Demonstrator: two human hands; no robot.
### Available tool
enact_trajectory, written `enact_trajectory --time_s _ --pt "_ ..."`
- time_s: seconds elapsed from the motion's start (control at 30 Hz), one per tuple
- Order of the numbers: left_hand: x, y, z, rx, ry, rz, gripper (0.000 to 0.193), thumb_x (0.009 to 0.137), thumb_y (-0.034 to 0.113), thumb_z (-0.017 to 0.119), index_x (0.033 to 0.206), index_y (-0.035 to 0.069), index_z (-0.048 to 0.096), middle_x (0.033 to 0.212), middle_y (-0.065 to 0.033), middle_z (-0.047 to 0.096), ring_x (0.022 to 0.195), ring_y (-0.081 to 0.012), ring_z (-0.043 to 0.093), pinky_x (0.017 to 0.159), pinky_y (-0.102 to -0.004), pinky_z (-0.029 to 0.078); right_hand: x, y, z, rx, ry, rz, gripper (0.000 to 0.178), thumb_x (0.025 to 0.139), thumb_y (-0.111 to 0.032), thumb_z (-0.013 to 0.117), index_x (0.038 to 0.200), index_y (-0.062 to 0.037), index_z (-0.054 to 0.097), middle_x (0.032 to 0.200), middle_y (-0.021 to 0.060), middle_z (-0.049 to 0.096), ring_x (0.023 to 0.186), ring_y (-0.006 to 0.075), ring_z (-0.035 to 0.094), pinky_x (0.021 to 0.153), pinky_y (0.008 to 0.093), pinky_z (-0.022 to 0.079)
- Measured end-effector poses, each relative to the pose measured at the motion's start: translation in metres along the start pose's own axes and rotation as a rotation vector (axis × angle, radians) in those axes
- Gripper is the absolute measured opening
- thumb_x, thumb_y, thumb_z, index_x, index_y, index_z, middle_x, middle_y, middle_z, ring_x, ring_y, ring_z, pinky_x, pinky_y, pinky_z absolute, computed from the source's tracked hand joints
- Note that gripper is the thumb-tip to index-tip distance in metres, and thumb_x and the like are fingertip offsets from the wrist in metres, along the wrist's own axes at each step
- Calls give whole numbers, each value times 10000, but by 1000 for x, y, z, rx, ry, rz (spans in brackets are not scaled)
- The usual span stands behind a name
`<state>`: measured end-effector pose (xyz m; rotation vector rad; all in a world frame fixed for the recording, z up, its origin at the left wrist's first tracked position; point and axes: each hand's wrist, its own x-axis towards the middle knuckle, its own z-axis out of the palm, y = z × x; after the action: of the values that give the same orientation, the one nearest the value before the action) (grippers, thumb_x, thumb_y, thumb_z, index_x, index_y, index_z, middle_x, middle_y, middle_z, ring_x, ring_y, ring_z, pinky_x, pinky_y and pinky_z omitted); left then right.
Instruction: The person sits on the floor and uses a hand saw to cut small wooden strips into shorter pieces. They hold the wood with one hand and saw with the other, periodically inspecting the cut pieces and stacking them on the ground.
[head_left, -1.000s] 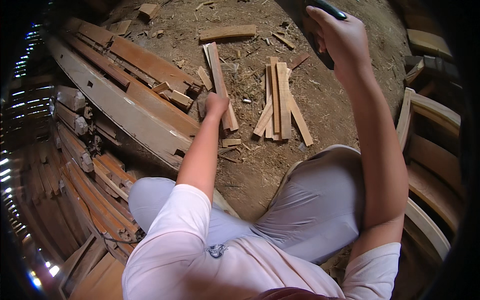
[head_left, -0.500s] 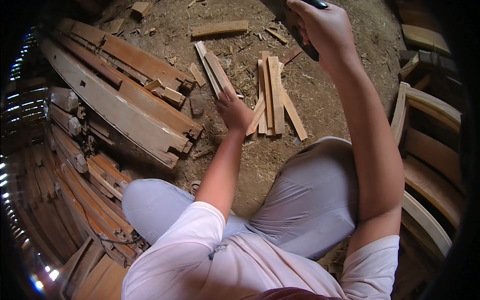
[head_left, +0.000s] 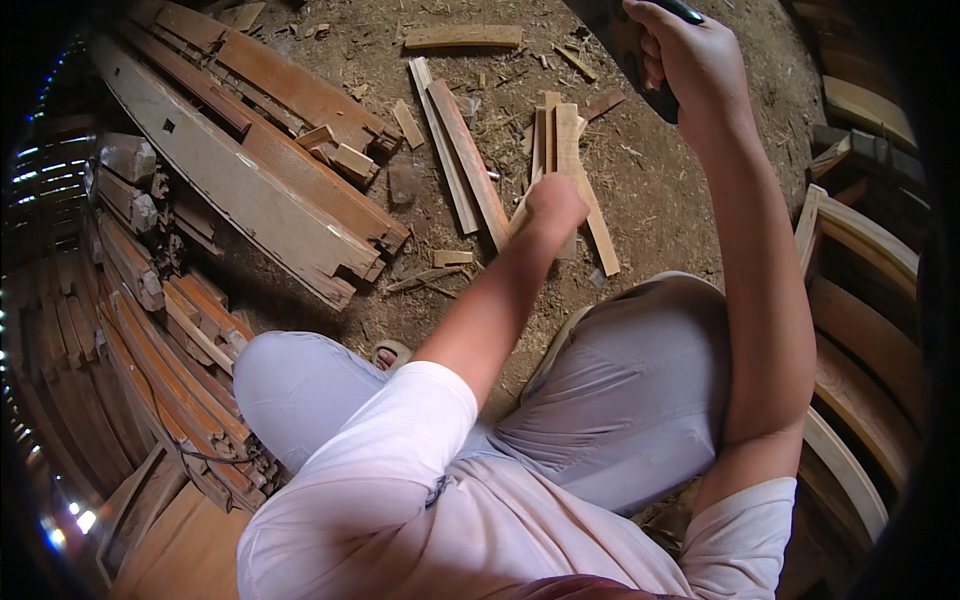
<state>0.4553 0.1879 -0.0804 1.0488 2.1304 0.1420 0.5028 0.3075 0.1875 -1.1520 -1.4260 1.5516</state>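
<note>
The left hand (head_left: 556, 204) rests, fingers hidden so their state cannot be told, on the bundle of thin wooden slats (head_left: 566, 150) lying on the dirt, while beyond that bundle the right hand (head_left: 690, 55) is raised, fingers clamped around a dark-bladed tool (head_left: 632, 45).

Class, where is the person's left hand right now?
In the head view, the left hand is centre-top, resting on the bundle of thin wooden slats on the dirt floor, right of two longer planks.
</note>
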Motion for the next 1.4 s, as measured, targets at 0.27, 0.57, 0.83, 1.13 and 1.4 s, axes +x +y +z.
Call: enact_trajectory --time_s 0.27,0.57,0.83,1.13,1.4 --pt "6 -96 -57 -38 253 -79 454 736 377 771 804 -71 744 806 -265 724 806 -394 740 749 -476 581 -2 0 3 -28 30 43 243 919 -94 644 686 -98 575 581 -31 505 451 74 426 417 269 306" --pt "9 -119 -41 -26 250 -162 445 723 352 764 874 -67 744 907 -290 725 898 -436 721 799 -486 583 -5 -4 8 -40 0 48 251 918 -85 631 675 -100 570 576 -32 493 448 74 417 414 275 292" --pt "1 -116 -37 -23 235 -150 399 749 322 745 895 -49 752 944 -278 733 931 -431 722 813 -494 583 -6 -5 7 -39 -25 10 261 896 -80 610 644 -105 552 567 -31 482 448 74 403 415 276 278" --pt "-11 -108 -40 -51 203 -180 313 780 255 700 892 -30 764 978 -260 741 955 -427 724 824 -506 587 -12 -13 10 -91 23 68 247 893 -90 620 650 -98 576 573 -24 503 457 77 419 425 281 290" --pt "-4 -100 -35 -67 271 -323 477 874 365 691 1090 -61 699 1093 -256 728 1072 -410 702 921 -497 562 -9 -2 3 -61 -3 -13 240 897 -95 632 659 -78 605 571 -12 520 448 90 427 424 290 301"
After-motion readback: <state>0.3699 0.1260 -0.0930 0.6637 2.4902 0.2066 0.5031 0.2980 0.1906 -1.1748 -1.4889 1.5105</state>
